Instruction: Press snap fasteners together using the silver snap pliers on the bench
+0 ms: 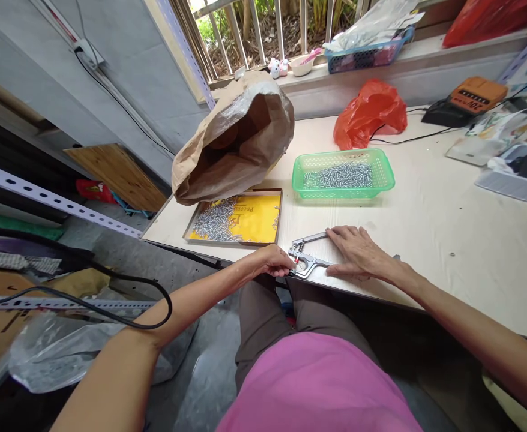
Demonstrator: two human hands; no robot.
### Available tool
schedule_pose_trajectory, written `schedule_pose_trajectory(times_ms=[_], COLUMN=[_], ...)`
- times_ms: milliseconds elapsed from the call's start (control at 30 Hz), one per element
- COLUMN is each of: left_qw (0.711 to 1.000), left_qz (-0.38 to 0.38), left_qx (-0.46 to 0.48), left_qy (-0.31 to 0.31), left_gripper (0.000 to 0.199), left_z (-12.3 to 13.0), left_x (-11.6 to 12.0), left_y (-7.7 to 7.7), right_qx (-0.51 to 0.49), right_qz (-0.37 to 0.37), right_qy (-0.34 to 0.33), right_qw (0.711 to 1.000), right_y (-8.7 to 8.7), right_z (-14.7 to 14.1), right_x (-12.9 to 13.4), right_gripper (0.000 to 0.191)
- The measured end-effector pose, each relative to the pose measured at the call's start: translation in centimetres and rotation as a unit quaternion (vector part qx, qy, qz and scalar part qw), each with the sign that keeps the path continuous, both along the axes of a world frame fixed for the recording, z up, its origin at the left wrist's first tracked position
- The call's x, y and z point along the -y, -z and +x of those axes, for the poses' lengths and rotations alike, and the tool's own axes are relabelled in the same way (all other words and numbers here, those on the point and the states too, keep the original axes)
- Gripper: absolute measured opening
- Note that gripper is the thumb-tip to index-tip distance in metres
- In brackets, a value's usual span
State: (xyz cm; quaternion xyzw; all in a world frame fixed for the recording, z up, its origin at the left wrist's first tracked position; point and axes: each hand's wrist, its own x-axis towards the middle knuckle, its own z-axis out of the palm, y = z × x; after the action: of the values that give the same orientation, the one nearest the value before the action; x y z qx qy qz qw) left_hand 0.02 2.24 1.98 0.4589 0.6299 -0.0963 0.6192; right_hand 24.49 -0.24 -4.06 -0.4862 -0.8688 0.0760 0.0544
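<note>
The person wears a plain pink-magenta top [320,387] of smooth, soft-looking cloth, uniform in colour across the front, with a few faint creases and a rounded edge over the belly. Below it are dark brown-grey trousers [263,312], matt and loosely cut, with wrinkles across the thighs and lap, though deep shade under the table makes their exact tone hard to judge. The left forearm [200,285] and right forearm [466,318] are bare and slim, narrowing toward a bare left hand [275,261] and a bare right hand [358,252].
</note>
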Motion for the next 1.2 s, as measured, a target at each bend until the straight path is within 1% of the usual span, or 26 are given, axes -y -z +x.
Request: schedule_pose_trajectory(times_ms=[167, 233, 267, 300, 333, 367, 433, 467, 500, 533, 567, 600, 633, 733, 833, 933, 1033, 1100, 1200], left_qw=[1.0, 1.0, 0.998, 0.992, 0.978, 0.952, 0.872, 0.831, 0.795, 0.765, 0.742, 0.725, 0.716, 0.706, 0.697, 0.697, 0.706, 0.713, 0.716], left_qz=[0.006, 0.023, 0.054, 0.107, 0.183, 0.271, 0.435, 0.491, 0.531, 0.556, 0.569, 0.573, 0.568, 0.541, 0.542, 0.545, 0.544, 0.541, 0.539], left_qx=[0.0, -0.006, -0.015, -0.032, -0.056, -0.08, -0.102, -0.096, -0.081, -0.063, -0.047, -0.036, -0.028, -0.02, -0.028, -0.025, -0.019, -0.024, -0.034], left_qy=[-0.004, 0.008, 0.025, 0.05, 0.082, 0.119, 0.201, 0.243, 0.282, 0.319, 0.352, 0.38, 0.405, 0.456, 0.468, 0.465, 0.452, 0.446, 0.442], left_gripper=[0.023, 0.023, 0.023, 0.024, 0.023, 0.022, 0.019, 0.02, 0.025, 0.032, 0.04, 0.046, 0.049, 0.053, 0.057, 0.043, 0.028, 0.022, 0.02], left_z=[-0.2, -0.4, -0.5, -0.5, -0.4, -0.1, 0.7, 1.3, 2.0, 2.7, 3.3, 3.8, 4.3, 4.8, 4.7, 4.8, 5.0, 5.3, 5.5], left_x=[0.0, 0.3, 0.7, 1.1, 1.6, 2.2, 3.0, 3.2, 3.2, 3.0, 2.5, 2.0, 1.4, -0.2, -0.8, -0.7, -0.3, -0.2, -0.4], left_y=[0.6, 0.8, 0.8, 0.7, 0.6, 0.4, 0.3, 0.3, 0.4, 0.6, 0.9, 1.2, 1.6, 2.2, 2.4, 2.6, 2.8, 2.9, 2.8], right_qx=[0.005, 0.013, 0.015, 0.015, 0.012, 0.008, 0.0, -0.004, -0.007, -0.01, -0.013, -0.015, -0.017, 0.001, 0.051, 0.09, 0.092, 0.085, 0.081], right_qz=[-0.005, -0.01, -0.014, -0.017, -0.021, -0.022, -0.017, -0.012, -0.006, -0.003, -0.003, -0.007, -0.014, -0.041, -0.046, -0.04, -0.036, -0.041, -0.047], right_qy=[0.019, 0.028, 0.032, 0.034, 0.035, 0.035, 0.03, 0.028, 0.026, 0.026, 0.027, 0.025, 0.021, 0.027, 0.053, 0.042, 0.042, 0.042, 0.046], right_qw=[1.0, 0.999, 0.999, 0.999, 0.999, 0.999, 0.999, 1.0, 1.0, 1.0, 1.0, 1.0, 1.0, 0.999, 0.996, 0.994, 0.994, 0.995, 0.994], right_y=[-0.7, -1.1, -1.3, -1.4, -1.5, -1.6, -1.6, -1.5, -1.4, -1.3, -1.3, -1.3, -1.4, -2.2, -3.2, -3.7, -3.8, -3.6, -3.4], right_z=[-0.5, -0.8, -0.9, -1.1, -1.2, -1.3, -1.5, -1.5, -1.5, -1.4, -1.3, -1.2, -1.0, -0.6, -0.7, -1.3, -1.8, -2.1, -2.0], right_x=[0.2, 0.3, 0.4, 0.5, 0.6, 0.6, 0.8, 0.9, 0.9, 1.0, 1.0, 1.0, 1.0, 0.8, 0.9, 1.2, 1.8, 2.0, 2.1], right_gripper=[0.083, 0.074, 0.07, 0.065, 0.06, 0.056, 0.05, 0.048, 0.048, 0.048, 0.048, 0.049, 0.049, 0.053, 0.051, 0.034, 0.018, 0.019, 0.024])
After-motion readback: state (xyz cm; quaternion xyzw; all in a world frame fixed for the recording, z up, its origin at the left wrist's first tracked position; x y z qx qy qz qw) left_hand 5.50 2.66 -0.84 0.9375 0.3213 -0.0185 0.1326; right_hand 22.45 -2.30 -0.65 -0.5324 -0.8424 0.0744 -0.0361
